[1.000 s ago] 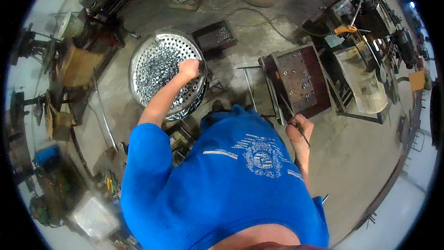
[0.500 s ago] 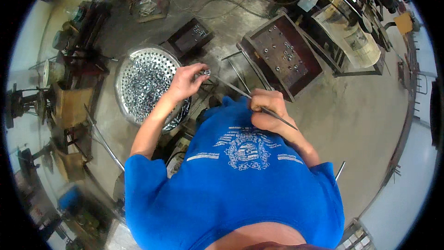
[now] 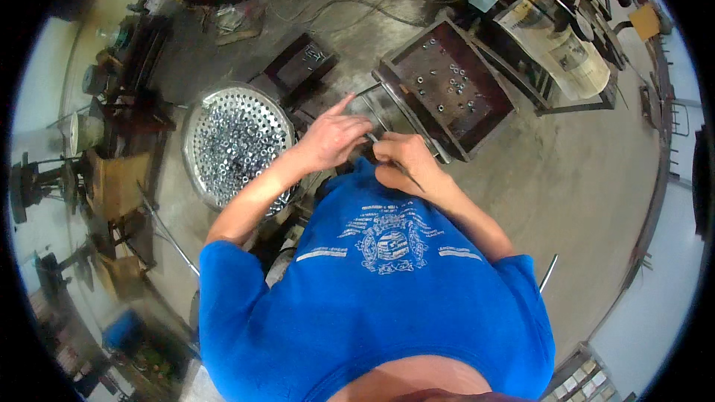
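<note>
Mostly hard, slick metal around both hands

Dark metal box [image 3: 488, 74]: beyond and right of the right hand's [image 3: 404, 158] fingers, apart from them. Looks stiff-walled, probably heavy; rim for lifting.

Perforated basin [image 3: 257, 106]: left of the left hand's [image 3: 331, 141] fingers, well apart from the tips. Thin metal by the look of it, weighty when loaded; best taken by opposite sides of its rim.

Right hand: fingers curled, clamped on a slim dark rod [image 3: 409, 176]. Left hand: index stretched ahead, others bent toward the rod's far end; cannot tell whether they pinch anything, palm side hidden.

Rod: passes through the right fist, near end showing below it, far end at the left fingertips. Touching these or merely close, unclear. Should be rigid, one-hand light, slippery if oily; hold mid-length.

Smallest, the nuts. A heap of nuts [image 3: 238, 149] left of the left fingers; loose nuts [image 3: 456, 80] beyond the right ones. Judged dense, tough, apt to roll; pinch across outer faces.
</note>
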A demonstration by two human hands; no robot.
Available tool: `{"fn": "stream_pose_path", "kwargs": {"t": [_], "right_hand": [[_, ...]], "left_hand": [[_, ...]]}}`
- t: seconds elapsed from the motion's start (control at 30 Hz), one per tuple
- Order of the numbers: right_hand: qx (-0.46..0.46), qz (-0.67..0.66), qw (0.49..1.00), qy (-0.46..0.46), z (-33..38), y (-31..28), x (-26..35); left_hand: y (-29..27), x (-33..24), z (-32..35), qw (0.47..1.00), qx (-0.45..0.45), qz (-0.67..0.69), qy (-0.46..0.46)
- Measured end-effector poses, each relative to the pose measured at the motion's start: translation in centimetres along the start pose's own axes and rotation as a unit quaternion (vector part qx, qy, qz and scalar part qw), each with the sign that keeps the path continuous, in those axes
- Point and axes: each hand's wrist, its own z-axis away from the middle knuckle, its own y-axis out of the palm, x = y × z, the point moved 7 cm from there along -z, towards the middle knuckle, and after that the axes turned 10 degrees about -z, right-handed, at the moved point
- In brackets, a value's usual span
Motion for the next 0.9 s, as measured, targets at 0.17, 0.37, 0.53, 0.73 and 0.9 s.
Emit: {"fn": "stream_pose_path", "kwargs": {"t": [0.17, 0.37, 0.53, 0.73, 0.9], "right_hand": [[-0.079, 0.076, 0.992, 0.057, 2.9, -4.4, 0.2], [-0.326, 0.078, 0.927, 0.167, 11.6, -10.0, -1.1], [-0.325, 0.055, 0.923, 0.196, 12.5, -9.4, -2.9], [-0.228, 0.032, 0.957, 0.174, 9.1, -6.8, -3.0], [-0.146, 0.02, 0.979, 0.14, 6.6, -5.3, -2.9]], "left_hand": [[6.1, 2.5, -4.1, 1.0, 0.024, -0.007, 0.001], [14.6, 6.0, -12.3, 0.99, 0.089, 0.008, -0.107], [14.4, 6.7, -11.8, 0.979, 0.094, 0.052, -0.173], [5.9, 13.0, 3.9, 0.939, 0.058, -0.033, -0.338], [2.6, 17.2, 18.8, 0.847, 0.125, -0.107, -0.506]]}}
